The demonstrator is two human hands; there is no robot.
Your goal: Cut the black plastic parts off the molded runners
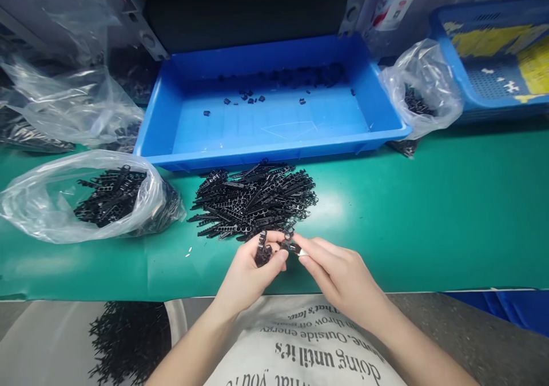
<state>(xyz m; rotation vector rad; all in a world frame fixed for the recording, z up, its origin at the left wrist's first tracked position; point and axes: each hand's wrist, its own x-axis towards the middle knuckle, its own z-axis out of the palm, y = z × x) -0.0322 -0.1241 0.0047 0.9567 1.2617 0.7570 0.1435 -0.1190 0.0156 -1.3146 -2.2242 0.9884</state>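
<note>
Over one green table (429, 214), one blue tray (274, 156) and one heap (257, 200), hands best braced steady.
Two hands: the left (250, 274) curls round black strips (263, 251), uncountable; the right (337, 265) pinches one white bit (302, 253) against one black piece (291, 246), between them.

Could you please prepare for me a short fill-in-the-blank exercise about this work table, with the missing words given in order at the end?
1. The pile of parts lies on a table surface of ____ colour.
2. The parts held in the left hand are ____ in colour.
3. In the picture, the basket with yellow patches stands to the ____ of the large tray.

Missing words: green; black; right.
</note>
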